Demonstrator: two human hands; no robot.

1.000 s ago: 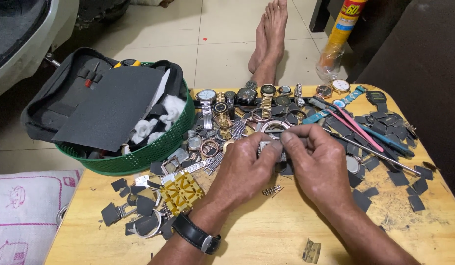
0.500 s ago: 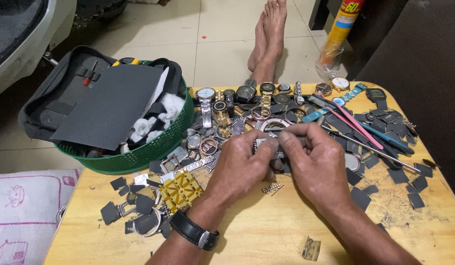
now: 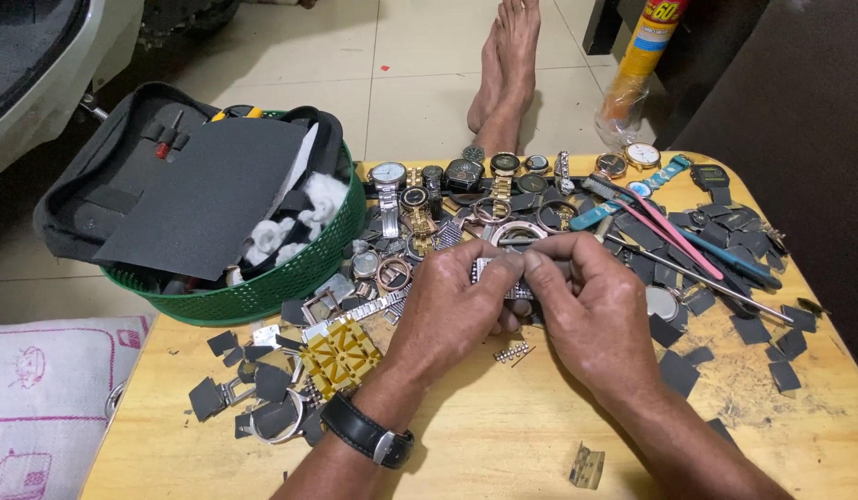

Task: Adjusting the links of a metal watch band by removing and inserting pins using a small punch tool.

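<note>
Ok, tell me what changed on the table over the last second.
Almost nothing. Both hands, left hand and right hand, stay pinched together on the metal watch band, barely shifting. The green basket, yellow block and watches lie as before.

A low yellow wooden tabletop (image 3: pixel 503 444) stands on a floor of pale beige tiles (image 3: pixel 419 56) with dark grout lines. Beyond its far edge stretch a person's bare feet (image 3: pixel 507 65). A white vehicle body (image 3: pixel 40 83) fills the upper left, a white embroidered cloth (image 3: pixel 40 407) lies lower left, dark furniture (image 3: pixel 781 102) stands right
</note>
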